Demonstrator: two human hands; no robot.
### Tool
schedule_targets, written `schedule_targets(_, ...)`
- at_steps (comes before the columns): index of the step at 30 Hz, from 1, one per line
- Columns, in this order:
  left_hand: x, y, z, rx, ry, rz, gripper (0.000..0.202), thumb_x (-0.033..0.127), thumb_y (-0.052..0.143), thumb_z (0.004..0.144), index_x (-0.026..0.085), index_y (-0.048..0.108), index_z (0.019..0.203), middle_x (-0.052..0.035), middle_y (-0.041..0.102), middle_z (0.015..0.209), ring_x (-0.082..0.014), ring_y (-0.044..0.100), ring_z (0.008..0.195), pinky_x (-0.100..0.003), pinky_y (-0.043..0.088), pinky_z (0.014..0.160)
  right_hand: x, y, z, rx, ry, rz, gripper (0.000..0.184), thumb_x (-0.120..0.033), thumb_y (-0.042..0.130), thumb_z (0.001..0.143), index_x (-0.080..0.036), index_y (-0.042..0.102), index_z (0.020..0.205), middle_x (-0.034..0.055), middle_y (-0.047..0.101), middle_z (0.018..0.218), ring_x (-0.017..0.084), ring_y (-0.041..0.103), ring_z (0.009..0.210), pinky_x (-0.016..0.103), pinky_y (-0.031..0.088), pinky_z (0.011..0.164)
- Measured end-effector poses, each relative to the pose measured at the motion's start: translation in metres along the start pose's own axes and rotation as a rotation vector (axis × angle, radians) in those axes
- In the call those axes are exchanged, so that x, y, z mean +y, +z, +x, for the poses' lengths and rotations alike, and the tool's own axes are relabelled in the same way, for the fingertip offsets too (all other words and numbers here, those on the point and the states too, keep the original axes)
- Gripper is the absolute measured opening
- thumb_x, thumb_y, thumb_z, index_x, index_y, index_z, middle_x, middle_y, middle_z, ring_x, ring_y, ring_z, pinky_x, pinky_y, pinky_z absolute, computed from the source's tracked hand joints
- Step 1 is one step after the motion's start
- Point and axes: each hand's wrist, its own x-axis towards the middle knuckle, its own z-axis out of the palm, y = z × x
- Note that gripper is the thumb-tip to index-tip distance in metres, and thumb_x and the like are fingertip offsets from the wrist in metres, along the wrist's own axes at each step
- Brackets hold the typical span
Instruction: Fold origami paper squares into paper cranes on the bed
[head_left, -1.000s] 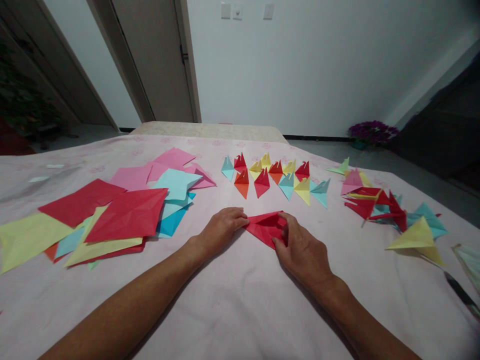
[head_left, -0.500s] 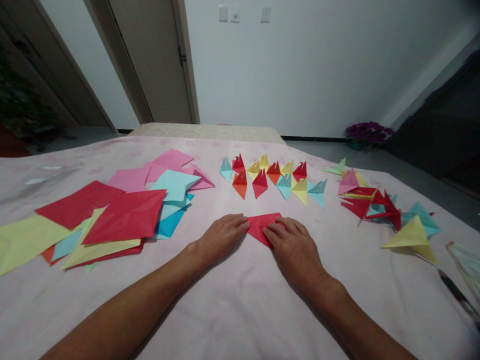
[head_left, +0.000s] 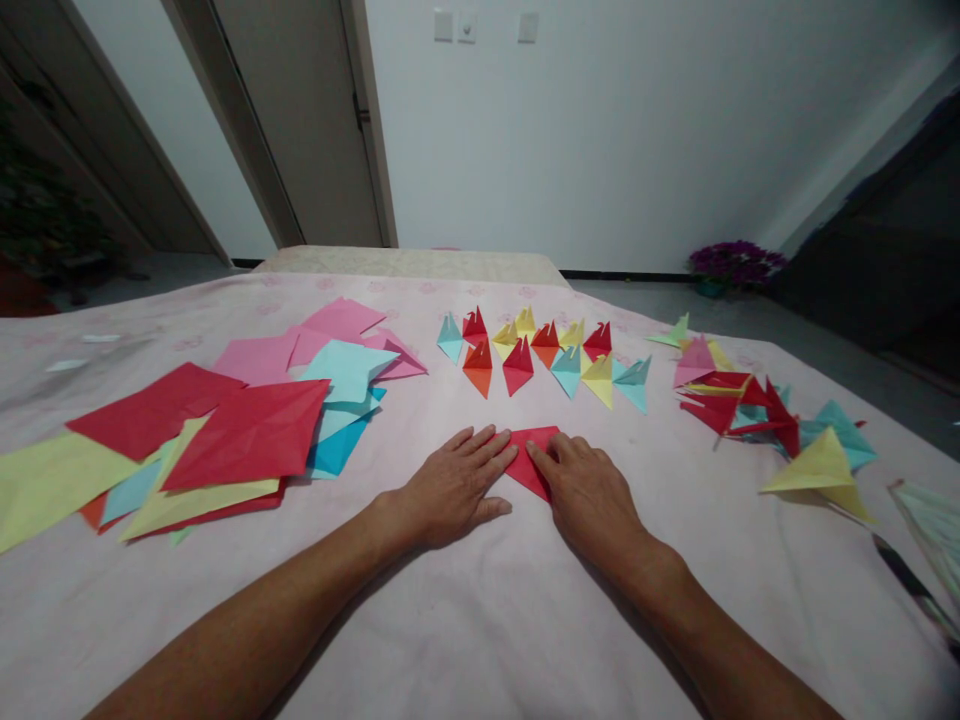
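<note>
In the head view, both hands are lying flat, fingers stretched out. The left hand (head_left: 457, 485) is touching the left edge of the red folded paper (head_left: 535, 450), and the right hand (head_left: 589, 490) is pressing its right half. The paper could be sliding on the cloth-covered surface (head_left: 480, 620), skewing the crease. It is showing as a small, flattened red triangle lying mid-surface, near the row of folded figures (head_left: 540, 355).
</note>
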Motion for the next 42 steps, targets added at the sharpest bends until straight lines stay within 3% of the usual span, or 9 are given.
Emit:
schedule_targets(5,0.005,0.001,-0.005,-0.024,-0.042,0.027,0.071,0.058,0.035,0.097,0.019,0.023,0.154,-0.0143,0.022,0.16,-0.0293,0.018,0.148,-0.047,0.016,0.119,0.005,-0.008,-0.005,-0.027,0.086,0.052,0.032,-0.011,0.049,0.09,-0.021,0.065,0.115,0.0107,0.063,0.107,0.026,0.056,0.095,0.035,0.039,0.075)
schedule_targets(11,0.011,-0.001,-0.005,-0.029,-0.075,0.037,0.065,0.053,0.041,0.097,0.026,0.025,0.153,-0.0125,0.02,0.161,-0.0302,0.019,0.148,-0.05,0.019,0.118,0.017,-0.025,-0.005,-0.092,0.323,0.394,0.037,-0.041,0.035,0.1,-0.021,0.063,0.114,0.009,0.068,0.103,0.025,0.061,0.098,0.034,0.041,0.078)
schedule_targets(15,0.01,-0.001,-0.007,0.055,-0.076,-0.048,0.058,0.052,0.041,0.097,0.029,0.034,0.149,-0.0107,0.029,0.159,-0.0301,0.026,0.146,-0.052,0.024,0.116,0.014,-0.02,-0.003,-0.106,0.379,0.628,0.048,-0.042,0.06,0.086,-0.025,0.053,0.131,0.0062,0.069,0.104,0.025,0.064,0.092,0.034,0.044,0.074)
schedule_targets(22,0.005,-0.007,-0.007,0.408,-0.394,-0.323,0.039,0.037,0.047,0.097,0.021,0.055,0.132,-0.0087,0.063,0.131,-0.0232,0.059,0.118,-0.04,0.046,0.101,0.019,-0.015,-0.003,-0.069,0.001,1.138,0.06,-0.012,0.058,0.075,-0.023,0.053,0.134,0.0075,0.063,0.125,0.021,0.06,0.109,0.033,0.048,0.092)
schedule_targets(27,0.009,-0.013,0.001,0.364,-0.506,-0.411,0.047,0.046,0.063,0.086,0.024,0.06,0.128,-0.0045,0.071,0.112,-0.0218,0.066,0.098,-0.033,0.051,0.084,0.033,-0.019,-0.004,-0.137,-0.215,1.092,0.054,-0.006,0.053,0.07,-0.027,0.069,0.117,0.005,0.066,0.115,0.021,0.06,0.108,0.036,0.047,0.097)
schedule_targets(31,0.009,-0.01,0.008,0.298,-0.553,-0.458,0.045,0.037,0.067,0.082,0.027,0.063,0.125,-0.0007,0.073,0.094,-0.0186,0.067,0.082,-0.027,0.048,0.07,0.037,-0.017,-0.003,-0.224,-0.276,1.119,0.04,-0.01,0.056,0.073,-0.027,0.076,0.104,0.0055,0.069,0.112,0.024,0.059,0.112,0.04,0.044,0.101)
schedule_targets(34,0.005,-0.008,0.01,0.329,-0.598,-0.53,0.038,0.029,0.06,0.085,0.025,0.064,0.122,0.0002,0.07,0.082,-0.0161,0.065,0.073,-0.026,0.046,0.065,0.038,-0.01,0.001,-0.147,-0.074,1.205,0.027,-0.031,0.057,0.086,-0.024,0.075,0.105,0.0085,0.069,0.112,0.026,0.062,0.108,0.042,0.047,0.097)
schedule_targets(38,0.001,-0.007,0.006,0.468,-0.647,-0.68,0.043,0.027,0.059,0.084,0.022,0.059,0.127,0.0012,0.066,0.08,-0.0136,0.061,0.068,-0.024,0.045,0.063,0.042,0.012,0.008,0.242,0.428,1.221,0.045,-0.048,0.058,0.087,-0.025,0.064,0.125,0.0105,0.061,0.128,0.027,0.058,0.115,0.045,0.045,0.1)
schedule_targets(42,0.01,-0.005,0.001,0.528,-0.6,-0.706,0.052,0.024,0.059,0.085,0.024,0.048,0.135,0.0019,0.065,0.085,-0.0123,0.06,0.067,-0.023,0.045,0.063,0.038,0.021,0.012,0.252,0.656,1.428,0.071,-0.055,0.064,0.08,-0.02,0.048,0.14,0.0151,0.053,0.137,0.027,0.059,0.114,0.045,0.046,0.101)
